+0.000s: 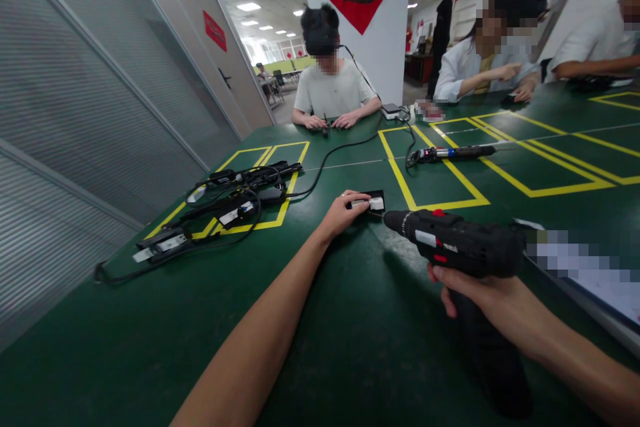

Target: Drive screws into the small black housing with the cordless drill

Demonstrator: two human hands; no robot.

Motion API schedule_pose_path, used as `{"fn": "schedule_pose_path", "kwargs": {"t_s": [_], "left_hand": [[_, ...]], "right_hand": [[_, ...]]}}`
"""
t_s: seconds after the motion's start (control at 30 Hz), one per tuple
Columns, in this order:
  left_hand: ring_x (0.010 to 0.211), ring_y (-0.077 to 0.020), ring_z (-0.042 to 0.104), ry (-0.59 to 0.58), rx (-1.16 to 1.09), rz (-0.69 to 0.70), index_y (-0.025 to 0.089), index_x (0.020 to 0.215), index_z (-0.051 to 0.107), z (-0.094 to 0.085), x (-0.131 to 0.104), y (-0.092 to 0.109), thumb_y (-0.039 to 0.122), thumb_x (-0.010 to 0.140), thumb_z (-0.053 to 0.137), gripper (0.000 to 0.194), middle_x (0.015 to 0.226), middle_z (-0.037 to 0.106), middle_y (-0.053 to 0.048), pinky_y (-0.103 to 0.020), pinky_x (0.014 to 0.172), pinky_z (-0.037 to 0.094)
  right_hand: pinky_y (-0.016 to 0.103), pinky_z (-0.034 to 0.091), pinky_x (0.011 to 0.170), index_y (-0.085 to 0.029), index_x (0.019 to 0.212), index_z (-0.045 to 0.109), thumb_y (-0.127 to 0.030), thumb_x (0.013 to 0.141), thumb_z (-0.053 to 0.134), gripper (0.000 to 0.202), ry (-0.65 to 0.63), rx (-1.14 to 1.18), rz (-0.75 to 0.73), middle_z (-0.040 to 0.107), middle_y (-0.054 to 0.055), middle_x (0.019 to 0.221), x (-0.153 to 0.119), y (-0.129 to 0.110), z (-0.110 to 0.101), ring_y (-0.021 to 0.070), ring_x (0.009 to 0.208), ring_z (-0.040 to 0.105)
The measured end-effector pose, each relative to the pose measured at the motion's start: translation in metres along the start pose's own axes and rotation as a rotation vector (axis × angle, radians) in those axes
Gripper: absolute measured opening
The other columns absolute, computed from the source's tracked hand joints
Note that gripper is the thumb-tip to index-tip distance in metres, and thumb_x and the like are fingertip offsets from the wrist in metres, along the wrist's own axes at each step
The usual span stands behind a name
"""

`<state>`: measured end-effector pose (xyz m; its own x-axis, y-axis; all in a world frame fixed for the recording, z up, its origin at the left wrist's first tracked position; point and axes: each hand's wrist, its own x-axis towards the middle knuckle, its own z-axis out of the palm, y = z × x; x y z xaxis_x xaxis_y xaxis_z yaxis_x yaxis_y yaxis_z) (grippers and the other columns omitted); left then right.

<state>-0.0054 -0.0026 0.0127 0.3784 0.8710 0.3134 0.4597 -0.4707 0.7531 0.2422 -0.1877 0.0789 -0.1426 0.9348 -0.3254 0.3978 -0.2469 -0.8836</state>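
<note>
My right hand [475,290] grips the handle of a black cordless drill [465,240] with red switches and a white label. The drill points left, and its thin bit ends at or very close to the near side of a small black flat piece [379,196] bearing a white label. I cannot tell whether the bit touches it. Fingers of my left hand [344,213] hold that black piece down on the green table [320,320] and cover its left part. What exactly the piece is does not show.
Left lie black power adapters with tangled cables [240,203]. A pen-shaped electric screwdriver [455,153] rests beyond the drill, among yellow tape outlines [450,205]. A tablet-like object [590,273] lies at right. A headset-wearing person [335,90] sits opposite; others sit further right.
</note>
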Motion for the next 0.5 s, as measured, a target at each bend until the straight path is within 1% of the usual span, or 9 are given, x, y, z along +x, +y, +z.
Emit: {"fn": "schedule_pose_path", "kwargs": {"t_s": [0.1, 0.23, 0.27, 0.5], "left_hand": [[0.103, -0.0171, 0.054, 0.004, 0.002, -0.006, 0.020, 0.105, 0.066, 0.0007, 0.0003, -0.0010, 0.038, 0.081, 0.054, 0.033, 0.108, 0.059, -0.006, -0.032, 0.098, 0.039], [0.104, -0.0175, 0.054, 0.004, 0.005, -0.009, 0.020, 0.105, 0.066, 0.0005, 0.0000, 0.0002, 0.038, 0.082, 0.054, 0.032, 0.108, 0.059, -0.006, -0.033, 0.099, 0.039], [0.104, -0.0177, 0.054, 0.002, 0.005, -0.012, 0.020, 0.105, 0.066, 0.0003, 0.0000, 0.0008, 0.038, 0.082, 0.054, 0.033, 0.108, 0.059, -0.006, -0.033, 0.099, 0.039], [0.103, -0.0176, 0.054, 0.002, 0.005, -0.011, 0.019, 0.105, 0.066, -0.0003, 0.0003, 0.0026, 0.039, 0.081, 0.054, 0.033, 0.108, 0.060, -0.006, -0.033, 0.099, 0.039]], "right_hand": [[0.032, 0.033, 0.059, -0.021, 0.070, 0.068, -0.054, 0.083, 0.049, 0.040, 0.001, -0.006, -0.005, 0.062, 0.001, 0.062, 0.0003, 0.0001, 0.0007, 0.0196, 0.065, 0.054], [0.032, 0.036, 0.061, -0.022, 0.084, 0.068, -0.051, 0.083, 0.051, 0.033, 0.008, 0.049, -0.012, 0.061, 0.000, 0.058, 0.0002, -0.0014, 0.0015, 0.0201, 0.064, 0.055], [0.033, 0.036, 0.062, -0.022, 0.085, 0.068, -0.050, 0.083, 0.052, 0.032, 0.007, 0.059, -0.008, 0.060, -0.001, 0.058, 0.0001, -0.0020, 0.0016, 0.0199, 0.064, 0.055], [0.034, 0.037, 0.063, -0.021, 0.081, 0.068, -0.048, 0.083, 0.052, 0.032, 0.011, 0.038, 0.004, 0.062, 0.001, 0.059, -0.0005, -0.0007, 0.0006, 0.0209, 0.067, 0.058]]}}
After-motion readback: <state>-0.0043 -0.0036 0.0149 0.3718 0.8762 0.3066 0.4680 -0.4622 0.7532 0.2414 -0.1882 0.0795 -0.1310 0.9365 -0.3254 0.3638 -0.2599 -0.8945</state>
